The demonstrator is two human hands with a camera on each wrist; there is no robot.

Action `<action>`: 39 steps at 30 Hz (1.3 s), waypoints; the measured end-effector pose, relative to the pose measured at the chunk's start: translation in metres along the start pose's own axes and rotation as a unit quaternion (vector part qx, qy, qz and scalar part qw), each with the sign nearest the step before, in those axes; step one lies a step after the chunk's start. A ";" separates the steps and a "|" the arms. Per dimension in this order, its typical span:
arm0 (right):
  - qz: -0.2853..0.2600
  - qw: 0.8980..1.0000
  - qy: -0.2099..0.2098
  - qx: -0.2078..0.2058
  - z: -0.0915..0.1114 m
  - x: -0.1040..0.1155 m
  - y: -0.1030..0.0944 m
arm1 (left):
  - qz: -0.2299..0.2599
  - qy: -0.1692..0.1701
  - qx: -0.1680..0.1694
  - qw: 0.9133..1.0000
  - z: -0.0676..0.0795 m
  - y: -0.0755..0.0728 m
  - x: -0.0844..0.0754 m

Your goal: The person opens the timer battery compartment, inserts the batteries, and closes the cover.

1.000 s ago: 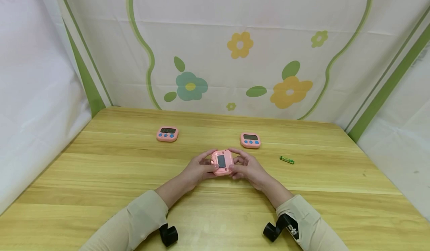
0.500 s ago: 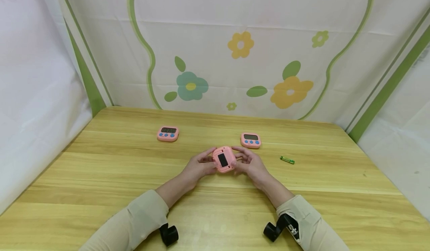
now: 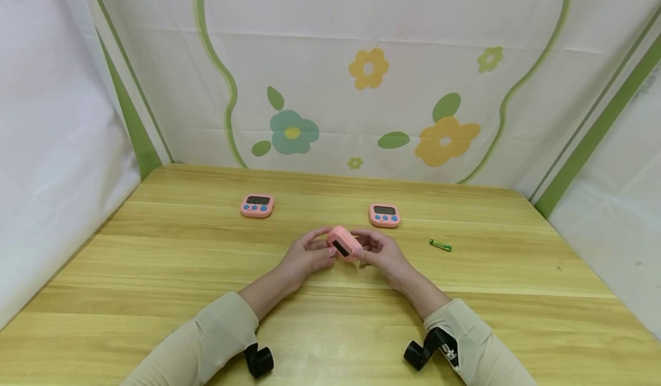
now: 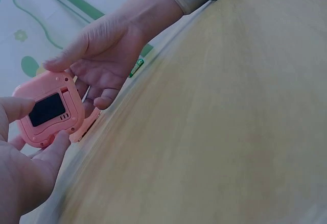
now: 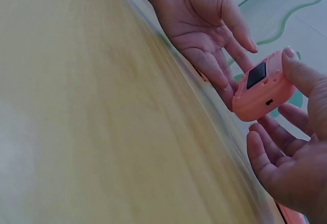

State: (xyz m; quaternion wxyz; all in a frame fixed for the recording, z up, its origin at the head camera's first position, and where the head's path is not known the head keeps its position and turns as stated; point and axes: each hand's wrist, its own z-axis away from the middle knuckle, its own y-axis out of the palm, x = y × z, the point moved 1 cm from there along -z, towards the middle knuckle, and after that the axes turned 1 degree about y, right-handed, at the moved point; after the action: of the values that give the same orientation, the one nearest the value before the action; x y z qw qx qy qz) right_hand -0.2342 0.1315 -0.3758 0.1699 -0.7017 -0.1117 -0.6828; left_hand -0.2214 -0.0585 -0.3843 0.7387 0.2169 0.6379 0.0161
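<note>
A pink digital timer (image 3: 345, 244) is held between both hands above the table, tilted, its back with a black rectangle facing the person. My right hand (image 3: 386, 258) pinches its right end, the thumb on the back and fingers behind, as the right wrist view shows. At the opposite end my left hand (image 3: 302, 261) holds the timer with its fingers at the edge. In the left wrist view the timer's back (image 4: 38, 89) shows a cover outline and small slots. Its screen side is hidden from the head view.
Two more pink timers with blue buttons lie face up farther back, one left (image 3: 257, 206) and one right (image 3: 384, 215). A green battery (image 3: 440, 245) lies right of the hands on the wooden table (image 3: 170, 271). A flowered cloth (image 3: 330, 105) hangs behind.
The timer has been turned between the hands, from its back nearly face-on to the head camera to a steeper, slanted pose showing its edge. The other timers and the battery stay put.
</note>
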 end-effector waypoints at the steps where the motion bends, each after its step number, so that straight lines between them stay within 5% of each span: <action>1: 0.004 1.000 0.002 0.003 0.000 0.000 0.000 | 0.004 0.002 0.002 1.000 0.000 0.000 0.000; 14: 0.011 0.998 0.039 0.055 0.002 -0.002 0.001 | 0.074 0.038 0.043 0.996 0.002 0.002 -0.004; 39: 0.026 0.998 0.048 0.042 0.002 0.000 0.002 | -0.043 -0.004 0.064 0.997 0.001 0.000 0.003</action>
State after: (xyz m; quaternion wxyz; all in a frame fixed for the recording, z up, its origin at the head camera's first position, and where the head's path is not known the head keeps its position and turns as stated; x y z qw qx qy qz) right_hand -0.2321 0.1307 -0.3760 0.2227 -0.6631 -0.1137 -0.7056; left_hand -0.2203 -0.0576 -0.3869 0.7259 0.2363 0.6435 -0.0568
